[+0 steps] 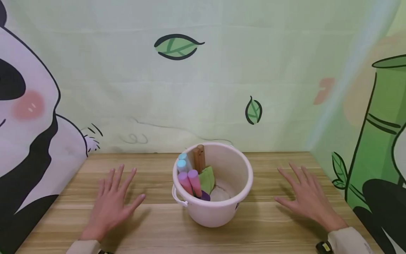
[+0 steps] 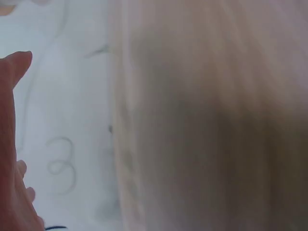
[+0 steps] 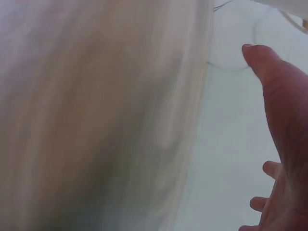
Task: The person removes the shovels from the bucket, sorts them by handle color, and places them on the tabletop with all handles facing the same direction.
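A pale pink bucket (image 1: 211,214) stands on the wooden table between the two hands, its handle hanging at the left. Inside, along its left side, are light blue sticks (image 1: 182,165) and pink sticks with purple tops (image 1: 194,178). Brown wooden pieces (image 1: 199,158) lean at the back of the bucket, beside a green leaf-shaped piece (image 1: 207,179) and a dark purple piece (image 1: 205,195). To the bucket's left, my left hand (image 1: 112,204) has its fingers spread and holds nothing. On the other side, my right hand (image 1: 309,197) is likewise spread and bare, apart from the bucket.
The wooden table (image 1: 152,225) meets a pale green backdrop (image 1: 222,70) printed with leaves, pandas and bamboo. This cloth rises along the table's back and both sides. A dark band with a watch-like piece (image 1: 324,247) shows at the right sleeve.
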Demonstrator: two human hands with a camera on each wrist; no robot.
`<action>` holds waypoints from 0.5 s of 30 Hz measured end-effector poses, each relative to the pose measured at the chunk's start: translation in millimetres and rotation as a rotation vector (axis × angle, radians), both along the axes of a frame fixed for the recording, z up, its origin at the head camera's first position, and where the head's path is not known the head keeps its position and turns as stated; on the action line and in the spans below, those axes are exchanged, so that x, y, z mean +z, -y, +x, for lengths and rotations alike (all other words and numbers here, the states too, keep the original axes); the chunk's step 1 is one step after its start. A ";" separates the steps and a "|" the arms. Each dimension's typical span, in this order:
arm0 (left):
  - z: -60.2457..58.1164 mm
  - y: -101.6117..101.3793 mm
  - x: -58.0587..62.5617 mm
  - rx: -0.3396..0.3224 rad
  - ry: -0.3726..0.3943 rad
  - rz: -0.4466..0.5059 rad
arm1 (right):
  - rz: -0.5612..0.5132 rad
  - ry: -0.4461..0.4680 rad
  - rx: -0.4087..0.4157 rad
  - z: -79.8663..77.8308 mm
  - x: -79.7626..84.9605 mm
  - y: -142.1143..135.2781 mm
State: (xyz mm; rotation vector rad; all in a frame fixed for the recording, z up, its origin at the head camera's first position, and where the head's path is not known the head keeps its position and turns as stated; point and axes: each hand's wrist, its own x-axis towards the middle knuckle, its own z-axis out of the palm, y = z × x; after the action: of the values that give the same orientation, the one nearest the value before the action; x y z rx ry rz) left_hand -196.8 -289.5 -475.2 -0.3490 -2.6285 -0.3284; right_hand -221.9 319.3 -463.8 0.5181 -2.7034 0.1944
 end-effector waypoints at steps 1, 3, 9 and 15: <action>-0.4 -2.8 3.2 -0.012 0.000 0.028 | -0.018 -0.003 0.012 -1.6 2.5 2.0; -1.1 -9.7 10.9 -0.045 -0.002 0.091 | -0.065 -0.009 0.043 -5.0 8.0 6.9; -1.4 -35.6 32.8 -0.161 -0.038 0.223 | -0.246 -0.008 0.159 -12.2 25.8 27.6; 4.4 -61.6 39.3 -0.254 -0.003 0.376 | -0.439 0.103 0.282 -12.0 37.2 56.5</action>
State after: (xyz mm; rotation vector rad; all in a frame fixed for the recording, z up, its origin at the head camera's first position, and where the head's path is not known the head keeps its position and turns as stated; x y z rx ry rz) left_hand -192.4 -227.9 -435.9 -0.5515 -2.4501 -0.8879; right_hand -233.9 262.8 -426.7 0.7610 -2.5564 0.8872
